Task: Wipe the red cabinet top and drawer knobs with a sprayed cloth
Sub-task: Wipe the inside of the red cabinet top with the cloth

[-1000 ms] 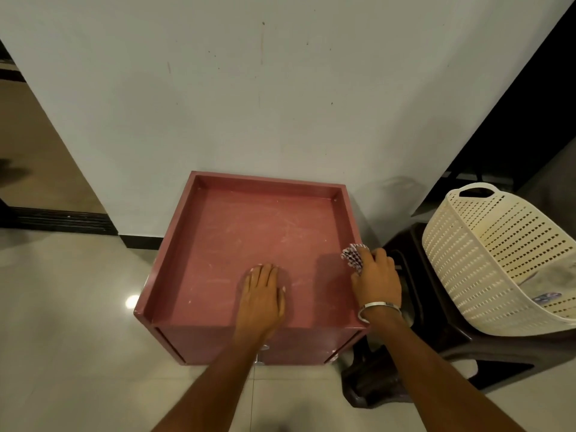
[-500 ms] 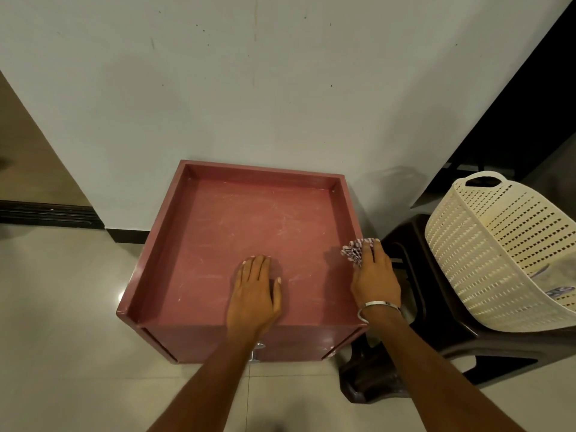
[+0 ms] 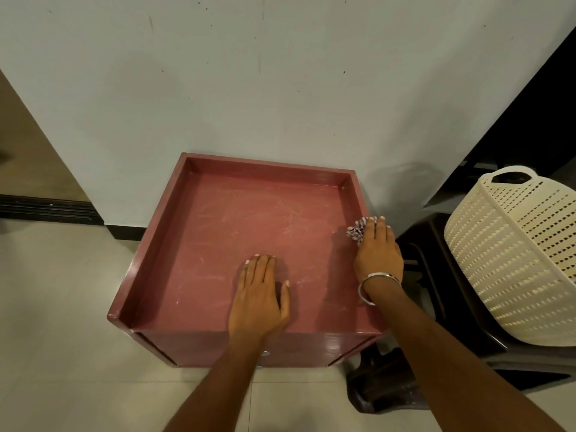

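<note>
The red cabinet (image 3: pixel 218 232) stands against the white wall, its recessed top streaked with pale marks inside a raised rim. My left hand (image 3: pixel 258 297) lies flat, palm down, on the top near the front edge. My right hand (image 3: pixel 378 254) presses a small checked cloth (image 3: pixel 357 230) onto the right rim, fingers straight over it; most of the cloth is hidden under the hand. A metal drawer knob (image 3: pixel 265 353) peeks out on the front face beside my left forearm.
A dark plastic stool (image 3: pixel 436 338) stands right beside the cabinet and carries a cream perforated laundry basket (image 3: pixel 514 254). Pale floor tiles (image 3: pixel 62 307) spread to the left and front. A dark doorway (image 3: pixel 530 104) opens at the right.
My right hand and the cloth slid a little farther back along the right rim. The left hand stayed flat on the top. The view shifted slightly.
</note>
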Demonstrator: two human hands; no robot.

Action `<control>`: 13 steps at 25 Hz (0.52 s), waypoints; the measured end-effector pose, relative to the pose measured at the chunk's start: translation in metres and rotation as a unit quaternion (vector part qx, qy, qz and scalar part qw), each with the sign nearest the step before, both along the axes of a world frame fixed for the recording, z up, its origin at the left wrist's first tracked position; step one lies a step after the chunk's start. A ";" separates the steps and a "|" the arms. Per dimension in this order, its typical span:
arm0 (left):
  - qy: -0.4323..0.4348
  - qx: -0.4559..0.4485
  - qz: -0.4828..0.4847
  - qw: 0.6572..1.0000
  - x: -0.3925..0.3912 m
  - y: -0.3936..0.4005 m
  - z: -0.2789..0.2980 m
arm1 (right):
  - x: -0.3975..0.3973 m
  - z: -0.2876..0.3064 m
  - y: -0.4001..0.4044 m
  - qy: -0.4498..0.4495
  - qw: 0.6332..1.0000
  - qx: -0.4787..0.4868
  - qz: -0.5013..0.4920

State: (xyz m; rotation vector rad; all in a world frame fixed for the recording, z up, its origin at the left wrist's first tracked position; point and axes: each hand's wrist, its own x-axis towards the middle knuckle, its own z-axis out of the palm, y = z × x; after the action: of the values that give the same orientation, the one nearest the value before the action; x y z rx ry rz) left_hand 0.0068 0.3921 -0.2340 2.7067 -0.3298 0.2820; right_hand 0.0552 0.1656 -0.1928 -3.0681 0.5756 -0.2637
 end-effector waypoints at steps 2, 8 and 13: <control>-0.003 -0.006 -0.001 1.000 0.001 -0.001 -0.001 | 0.009 -0.001 -0.001 0.002 1.000 -0.005 0.000; -0.017 0.001 -0.005 1.000 0.001 -0.002 -0.004 | 0.029 -0.003 -0.006 -0.003 1.000 -0.005 0.001; -0.026 -0.005 -0.007 1.000 0.003 -0.003 -0.005 | 0.045 -0.005 -0.012 -0.010 1.000 0.005 0.007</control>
State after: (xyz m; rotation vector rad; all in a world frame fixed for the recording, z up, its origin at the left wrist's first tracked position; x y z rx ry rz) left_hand 0.0095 0.3895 -0.2389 2.6892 -0.3602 0.3488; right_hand 0.0998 0.1539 -0.1976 -3.0558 0.5522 -0.2890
